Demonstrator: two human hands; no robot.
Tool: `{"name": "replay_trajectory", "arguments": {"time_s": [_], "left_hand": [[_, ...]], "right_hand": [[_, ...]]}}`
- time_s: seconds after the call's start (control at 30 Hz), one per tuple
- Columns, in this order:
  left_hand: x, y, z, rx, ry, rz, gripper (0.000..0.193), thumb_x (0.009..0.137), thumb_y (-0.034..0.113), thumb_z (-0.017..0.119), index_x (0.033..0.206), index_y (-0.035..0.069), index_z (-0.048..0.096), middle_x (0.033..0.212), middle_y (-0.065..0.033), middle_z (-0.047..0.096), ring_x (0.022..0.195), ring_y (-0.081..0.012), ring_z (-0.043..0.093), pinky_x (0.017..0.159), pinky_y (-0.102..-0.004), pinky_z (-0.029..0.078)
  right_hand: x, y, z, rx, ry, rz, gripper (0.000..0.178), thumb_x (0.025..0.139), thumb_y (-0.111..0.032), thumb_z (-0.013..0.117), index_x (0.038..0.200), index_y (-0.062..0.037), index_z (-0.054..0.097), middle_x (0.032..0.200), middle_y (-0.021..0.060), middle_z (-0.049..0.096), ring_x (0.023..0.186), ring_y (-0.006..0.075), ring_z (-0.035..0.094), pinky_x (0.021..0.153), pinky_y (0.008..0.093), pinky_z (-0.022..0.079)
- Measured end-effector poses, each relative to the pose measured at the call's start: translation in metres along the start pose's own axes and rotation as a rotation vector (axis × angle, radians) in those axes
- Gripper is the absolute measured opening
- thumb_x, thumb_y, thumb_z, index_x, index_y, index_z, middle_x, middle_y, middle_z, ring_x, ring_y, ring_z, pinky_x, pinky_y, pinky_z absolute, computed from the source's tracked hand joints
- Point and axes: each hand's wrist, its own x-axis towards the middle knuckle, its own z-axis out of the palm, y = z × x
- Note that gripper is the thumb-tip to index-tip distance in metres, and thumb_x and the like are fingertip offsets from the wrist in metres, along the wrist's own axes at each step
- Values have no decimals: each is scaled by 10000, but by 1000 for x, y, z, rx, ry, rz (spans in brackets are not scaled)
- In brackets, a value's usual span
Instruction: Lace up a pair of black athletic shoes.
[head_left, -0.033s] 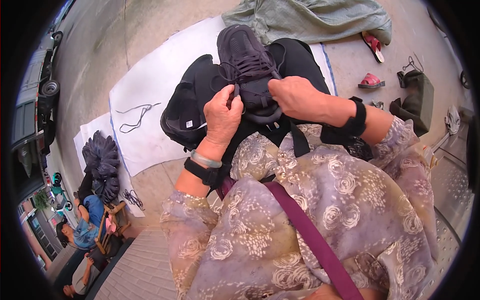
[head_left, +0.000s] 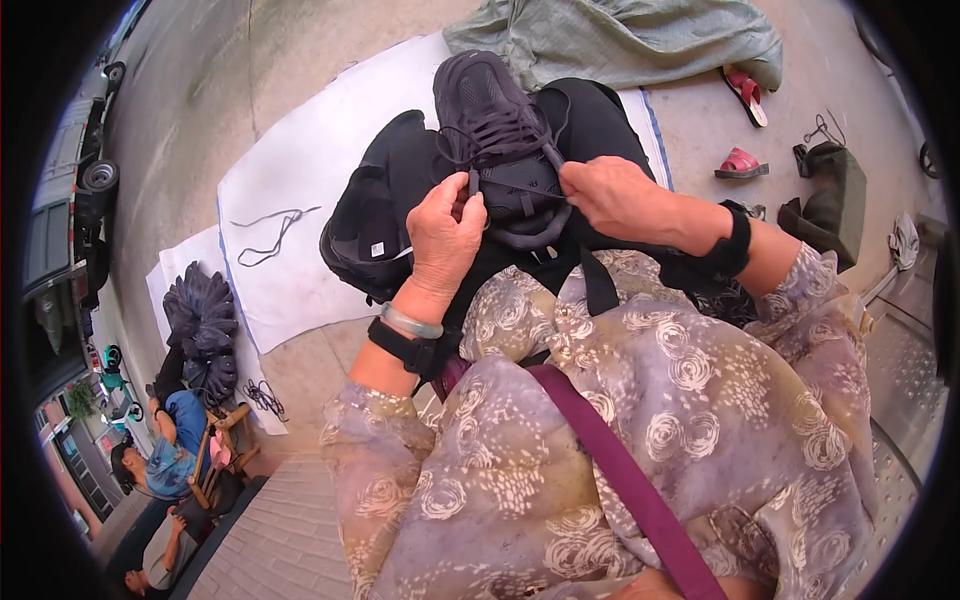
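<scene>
A dark sneaker (head_left: 478, 85) lies on my lap between my black-clad knees, toe pointing away and its laced front facing up. My left hand (head_left: 443, 232) is closed in a pinch at the left side of the shoe's opening, by the tongue. My right hand (head_left: 612, 200) pinches a dark shoelace (head_left: 528, 188) off the shoe's right side. A thin stretch of this lace runs taut across the tongue between both hands. Loose loops of lace stand out over the upper. Exactly what sits between the left fingertips is partly hidden.
White sheeting (head_left: 300, 160) covers the ground ahead, with a loose lace (head_left: 275, 235) on it. Dark shoes (head_left: 200, 310) are piled at left, near seated people (head_left: 180, 455). A grey-green cloth (head_left: 620, 40) lies ahead; red sandals (head_left: 742, 163) and a dark green bag (head_left: 835, 200) are at right.
My right hand has shifted a little to the right, away from the shoe, drawing the lace out across the tongue. My left hand has stayed nearly in place.
</scene>
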Motion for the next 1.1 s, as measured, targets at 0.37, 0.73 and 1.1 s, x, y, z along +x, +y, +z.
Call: {"name": "replay_trajectory", "arguments": {"time_s": [0.37, 0.73, 1.1], "left_hand": [[15, -10, -10, -90, 44, -206, 314, 765, 74, 631, 1027, -15, 482, 832, -121, 608, 685, -145, 593, 646, -273, 495], [60, 10, -18, -372, -46, -436, 217, 866, 252, 602, 777, 54, 605, 699, 59, 544, 617, -16, 418, 567, -180, 328], [78, 5, -20, -95, -231, -319, 281, 825, 259, 641, 688, 17, 598, 635, 15, 528, 603, -60, 424, 562, -225, 364]], "right_hand": [[-58, 60, -26, 36, -113, 28, 81, 773, -57, 578, 762, -23, 506, 624, 125, 495, 597, 314, 519, 557, 396, 413], [46, 7, 3, -251, 437, -287, 121, 703, -144, 659, 814, -141, 611, 843, 27, 506, 878, 208, 519, 713, 349, 392], [47, 6, 4, -221, 375, -254, 97, 715, -133, 646, 777, -102, 578, 873, 25, 522, 891, 204, 507, 738, 348, 367]]}}
